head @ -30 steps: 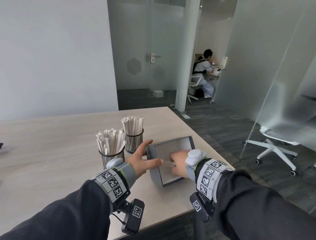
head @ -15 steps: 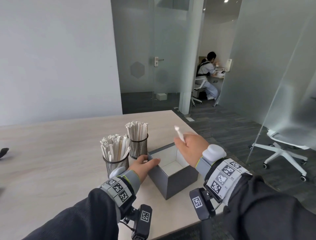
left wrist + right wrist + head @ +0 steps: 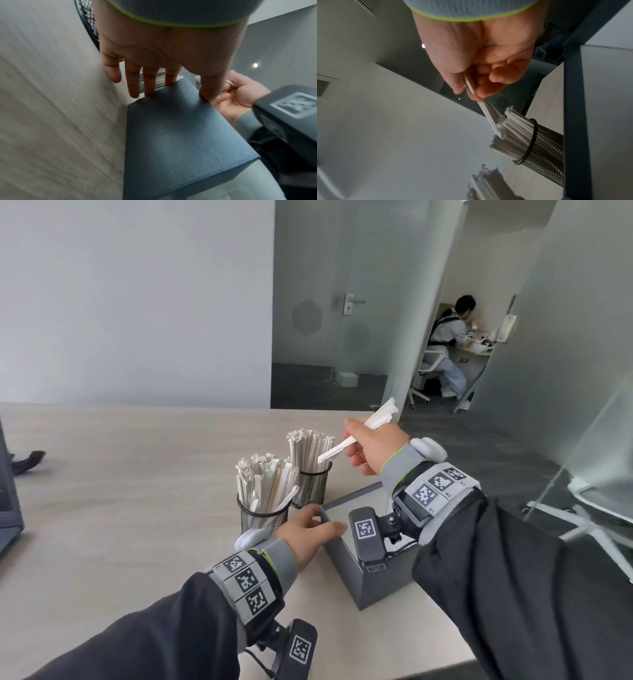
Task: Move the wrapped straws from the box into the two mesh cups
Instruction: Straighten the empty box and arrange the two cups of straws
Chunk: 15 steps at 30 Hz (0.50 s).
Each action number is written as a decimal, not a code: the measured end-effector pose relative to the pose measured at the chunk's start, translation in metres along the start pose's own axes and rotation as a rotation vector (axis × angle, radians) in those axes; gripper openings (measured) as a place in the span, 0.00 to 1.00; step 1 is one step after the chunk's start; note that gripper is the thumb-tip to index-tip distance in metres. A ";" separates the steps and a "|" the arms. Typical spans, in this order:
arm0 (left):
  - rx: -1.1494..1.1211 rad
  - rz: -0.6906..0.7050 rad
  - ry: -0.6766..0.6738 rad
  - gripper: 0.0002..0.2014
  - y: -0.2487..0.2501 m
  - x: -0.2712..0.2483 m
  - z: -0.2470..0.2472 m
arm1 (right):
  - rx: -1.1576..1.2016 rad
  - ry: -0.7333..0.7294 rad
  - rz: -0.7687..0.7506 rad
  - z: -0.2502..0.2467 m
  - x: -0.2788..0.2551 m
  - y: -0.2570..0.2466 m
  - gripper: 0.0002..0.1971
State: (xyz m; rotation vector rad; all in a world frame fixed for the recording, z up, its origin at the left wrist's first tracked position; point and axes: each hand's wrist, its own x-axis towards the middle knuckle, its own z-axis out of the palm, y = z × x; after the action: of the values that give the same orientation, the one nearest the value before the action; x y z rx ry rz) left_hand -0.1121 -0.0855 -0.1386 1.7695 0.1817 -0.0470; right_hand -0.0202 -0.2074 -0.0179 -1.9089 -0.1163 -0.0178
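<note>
Table (image 3: 102, 508): pale wood, carries all items.
Grey box (image 3: 383, 583): left hand (image 3: 308, 534) steadies its corner, fingers straight; contents hidden.
Two mesh cups: near cup (image 3: 262, 517) and far cup (image 3: 310, 486), both packed with straws.
Held straws (image 3: 356, 436): pinched in right hand (image 3: 373, 446), tips over far cup. Next, likely: lower them in, let go.
</note>
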 end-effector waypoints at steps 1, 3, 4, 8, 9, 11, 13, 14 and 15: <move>-0.007 0.001 0.005 0.22 -0.003 0.002 -0.002 | -0.003 0.001 0.030 0.008 0.009 0.001 0.18; -0.011 0.007 -0.005 0.23 -0.003 0.003 0.001 | -0.003 0.010 0.079 0.017 0.022 0.005 0.20; -0.021 0.009 -0.010 0.22 -0.004 0.004 0.001 | -0.013 0.008 0.090 0.023 0.030 0.007 0.20; -0.049 0.016 -0.022 0.26 -0.008 0.009 0.000 | -0.101 -0.040 0.118 0.037 0.046 0.015 0.19; -0.047 0.016 -0.024 0.26 -0.010 0.010 -0.001 | -0.127 -0.057 0.134 0.038 0.048 0.016 0.19; -0.057 0.015 -0.019 0.26 -0.014 0.012 -0.002 | -0.175 -0.093 0.164 0.040 0.051 0.018 0.19; -0.059 0.014 -0.013 0.28 -0.016 0.014 -0.002 | -0.198 -0.152 0.166 0.041 0.050 0.019 0.21; -0.057 0.012 -0.012 0.28 -0.016 0.014 -0.001 | -0.194 -0.171 0.158 0.040 0.048 0.019 0.22; -0.055 0.013 -0.013 0.27 -0.015 0.013 -0.001 | -0.182 -0.181 0.146 0.039 0.046 0.018 0.22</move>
State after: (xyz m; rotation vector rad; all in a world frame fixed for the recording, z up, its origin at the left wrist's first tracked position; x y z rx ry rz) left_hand -0.1019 -0.0802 -0.1548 1.7147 0.1610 -0.0437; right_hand 0.0250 -0.1735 -0.0443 -2.0944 -0.0992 0.2508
